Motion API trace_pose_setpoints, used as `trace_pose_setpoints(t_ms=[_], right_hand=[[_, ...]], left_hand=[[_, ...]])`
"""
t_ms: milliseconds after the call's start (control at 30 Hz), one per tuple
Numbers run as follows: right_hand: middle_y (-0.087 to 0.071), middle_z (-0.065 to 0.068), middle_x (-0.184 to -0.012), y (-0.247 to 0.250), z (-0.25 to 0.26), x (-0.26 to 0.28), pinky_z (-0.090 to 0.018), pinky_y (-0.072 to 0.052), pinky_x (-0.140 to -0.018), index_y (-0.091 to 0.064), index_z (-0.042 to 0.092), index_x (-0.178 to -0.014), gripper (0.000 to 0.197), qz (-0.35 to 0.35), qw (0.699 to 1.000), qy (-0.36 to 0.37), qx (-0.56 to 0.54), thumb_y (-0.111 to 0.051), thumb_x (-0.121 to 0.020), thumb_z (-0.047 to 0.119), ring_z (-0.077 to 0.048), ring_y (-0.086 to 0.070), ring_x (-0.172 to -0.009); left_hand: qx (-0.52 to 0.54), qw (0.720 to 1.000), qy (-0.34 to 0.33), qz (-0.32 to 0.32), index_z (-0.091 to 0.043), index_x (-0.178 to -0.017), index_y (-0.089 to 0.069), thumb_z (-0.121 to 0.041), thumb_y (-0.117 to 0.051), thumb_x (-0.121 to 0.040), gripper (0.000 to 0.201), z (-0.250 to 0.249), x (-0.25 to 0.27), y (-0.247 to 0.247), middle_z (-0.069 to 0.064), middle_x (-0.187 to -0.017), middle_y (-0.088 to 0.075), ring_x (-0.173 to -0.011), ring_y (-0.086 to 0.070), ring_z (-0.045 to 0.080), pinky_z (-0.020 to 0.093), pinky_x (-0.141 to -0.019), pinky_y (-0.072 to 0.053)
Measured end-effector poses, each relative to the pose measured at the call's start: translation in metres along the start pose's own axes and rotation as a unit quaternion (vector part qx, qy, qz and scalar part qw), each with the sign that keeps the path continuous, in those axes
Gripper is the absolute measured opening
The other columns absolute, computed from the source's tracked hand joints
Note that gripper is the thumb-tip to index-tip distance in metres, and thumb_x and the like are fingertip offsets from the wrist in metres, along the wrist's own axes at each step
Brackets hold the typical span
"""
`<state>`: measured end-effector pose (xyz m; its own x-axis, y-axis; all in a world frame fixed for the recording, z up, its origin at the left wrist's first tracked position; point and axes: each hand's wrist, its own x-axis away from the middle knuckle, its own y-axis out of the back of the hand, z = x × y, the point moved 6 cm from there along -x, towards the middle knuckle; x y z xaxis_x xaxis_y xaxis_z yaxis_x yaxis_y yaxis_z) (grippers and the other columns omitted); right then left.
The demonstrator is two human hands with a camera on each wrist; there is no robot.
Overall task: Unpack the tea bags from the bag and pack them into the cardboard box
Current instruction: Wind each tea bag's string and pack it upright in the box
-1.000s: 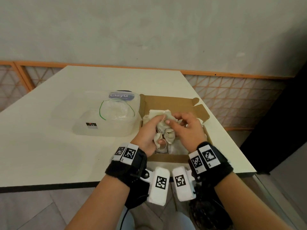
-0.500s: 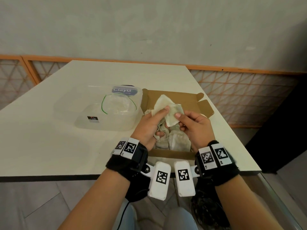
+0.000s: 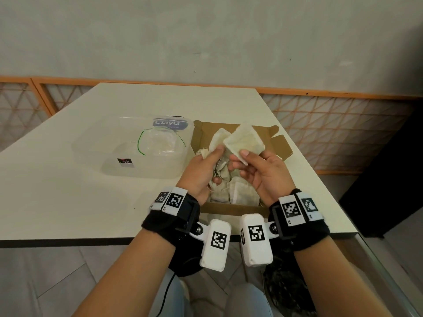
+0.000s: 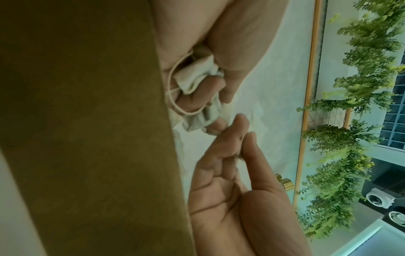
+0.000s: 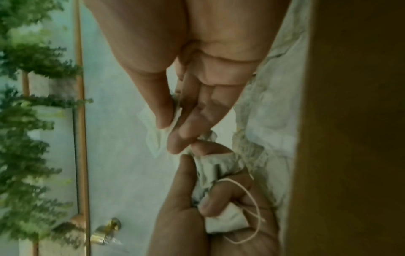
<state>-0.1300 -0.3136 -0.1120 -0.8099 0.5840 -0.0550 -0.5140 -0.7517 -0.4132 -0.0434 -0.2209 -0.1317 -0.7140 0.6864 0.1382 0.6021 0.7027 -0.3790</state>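
Head view: tea bag (image 3: 245,143) pinched by its lower corner between right hand (image 3: 263,175) thumb and fingers, held up above the open cardboard box (image 3: 231,208). Left hand (image 3: 201,172) grips a crumpled cloth bag (image 3: 218,139) with a drawstring, thumb pressed on its upper part, just beside the tea bag, maybe touching, hard to tell. More tea bags (image 3: 240,193) lie loose in the box under both hands. Box sits near the counter (image 3: 57,197) front edge. Clear plastic tub (image 3: 142,145) just left of the box, touching or nearly. Right wrist view confirms the pinch (image 5: 171,124).
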Motion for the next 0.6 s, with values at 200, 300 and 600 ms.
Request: trace_pose_setpoints(t_ms=[200, 300, 600], right_hand=[[-0.053, 0.011, -0.054, 0.009, -0.007, -0.003, -0.015, -0.031, -0.041, -0.067, 0.014, -0.094, 0.012, -0.044, 0.988, 0.024, 0.144, -0.069, -0.082, 0.015, -0.002, -0.04, -0.046], [-0.054, 0.012, -0.048, 0.01, -0.006, -0.003, -0.015, -0.031, -0.039, -0.066, 0.005, -0.096, 0.017, -0.056, 0.987, 0.031, 0.144, -0.069, -0.081, 0.01, -0.001, -0.04, -0.041], [-0.059, -0.012, -0.078, 0.003, -0.001, 0.0, -0.012, -0.04, -0.051, -0.059, 0.005, -0.088, 0.024, -0.052, 0.971, 0.087, 0.216, -0.075, -0.075, 0.017, -0.011, -0.051, -0.065]], left_hand=[[-0.043, 0.999, 0.014, 0.02, -0.015, -0.098, -0.064, -0.029, -0.061, -0.089, 0.017, 0.002, 0.0, -0.002, -0.003, -0.068, -0.063, -0.045, -0.053, 0.004, 0.012, -0.034, -0.025], [-0.031, 0.998, 0.032, 0.055, -0.012, -0.107, -0.063, -0.035, -0.058, -0.09, 0.03, 0.002, 0.001, -0.004, -0.001, -0.066, -0.062, -0.044, -0.053, 0.006, 0.012, -0.033, -0.023], [-0.014, 0.999, 0.029, 0.022, -0.01, -0.097, -0.063, -0.032, -0.057, -0.093, 0.023, 0.003, -0.002, 0.002, 0.005, -0.071, -0.06, -0.05, -0.045, 0.011, 0.013, -0.032, -0.028]])
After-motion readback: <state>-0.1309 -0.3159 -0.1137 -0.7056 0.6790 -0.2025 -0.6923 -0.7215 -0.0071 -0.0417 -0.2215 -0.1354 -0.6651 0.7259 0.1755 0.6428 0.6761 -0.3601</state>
